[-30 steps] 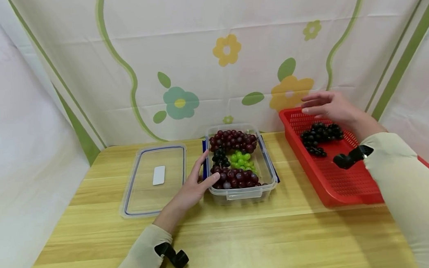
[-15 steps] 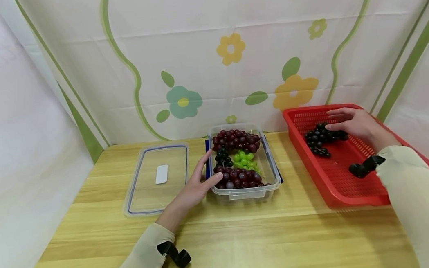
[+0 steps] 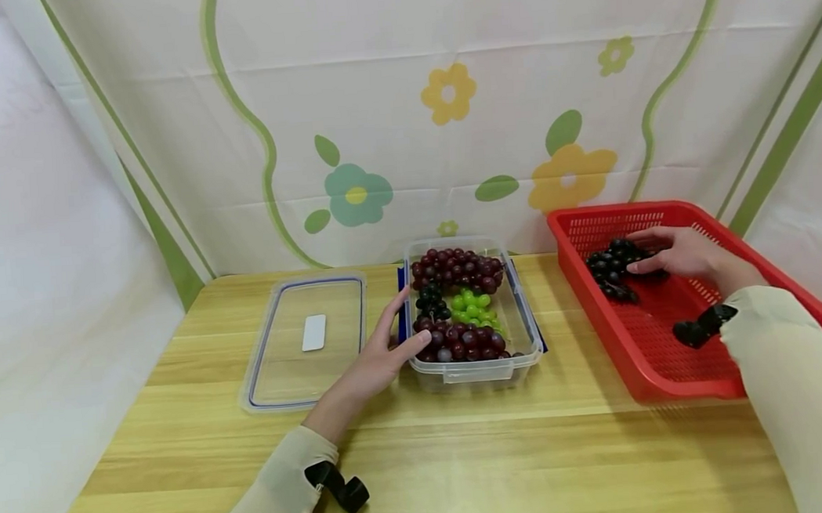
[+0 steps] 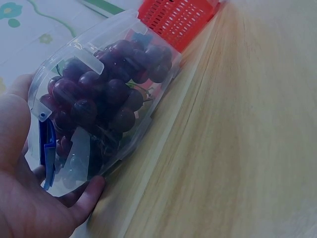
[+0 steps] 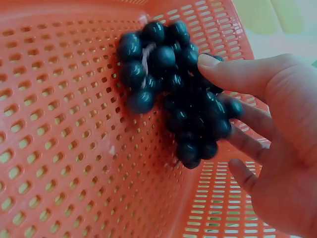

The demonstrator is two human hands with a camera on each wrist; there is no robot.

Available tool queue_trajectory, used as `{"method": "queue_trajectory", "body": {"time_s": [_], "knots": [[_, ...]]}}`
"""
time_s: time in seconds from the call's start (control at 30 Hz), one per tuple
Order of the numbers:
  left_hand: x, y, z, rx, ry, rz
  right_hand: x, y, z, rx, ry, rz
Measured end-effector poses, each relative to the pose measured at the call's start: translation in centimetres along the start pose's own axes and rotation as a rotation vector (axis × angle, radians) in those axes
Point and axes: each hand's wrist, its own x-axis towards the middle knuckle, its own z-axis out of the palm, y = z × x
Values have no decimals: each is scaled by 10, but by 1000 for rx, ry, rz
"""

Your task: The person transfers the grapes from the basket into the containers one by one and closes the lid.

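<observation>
In the head view, my right hand (image 3: 694, 256) reaches into the red basket (image 3: 603, 339) and grips a bunch of black grapes (image 3: 609, 266). The right wrist view shows the thumb on one side of the black grapes (image 5: 173, 74) and fingers behind them. My left hand (image 3: 371, 362) rests against the left side of a clear lidless container (image 3: 478, 372), fingers extended and thumb at the near corner. Inside lie dark red grapes (image 3: 457, 268) at both ends, with small black grapes (image 3: 431, 302) and green grapes (image 3: 472, 306) between them.
A clear lid (image 3: 284, 374) with a blue seal and white label (image 3: 313, 332) lies left of the container. Blue latch flaps (image 4: 48, 151) hang at the container's sides. A floral cloth (image 3: 351, 80) rises behind the wooden table (image 3: 466, 465).
My right hand has come down from above the basket's far part onto the black grapes, its thumb and fingers now around them. My left hand stays at the container. The view has shifted slightly.
</observation>
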Motion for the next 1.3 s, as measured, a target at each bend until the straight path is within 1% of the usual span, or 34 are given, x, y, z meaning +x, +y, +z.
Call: {"method": "queue_trajectory", "body": {"time_s": [0.13,0.3,0.4,0.63,0.77,1.07,1.13,1.3], "knots": [[0,0,0,-2,2,5,1,0,3,8,-21,-8],[1,-1,0,0,-1,8,3,-3,6,24,-72,-27],[1,-1,-1,4,-2,9,3,-5,8,30,-84,-35],[0,-1,-1,14,3,5,1,-6,13,-19,-106,-59],[0,-1,0,12,-1,4,3,-6,16,-22,-99,-71],[-1,0,-1,3,-7,13,1,-9,15,-3,-100,-61],[-1,1,-1,4,-9,15,0,-9,15,18,-100,-55],[-1,2,-1,7,-6,8,-2,-9,13,126,-109,-24]]}}
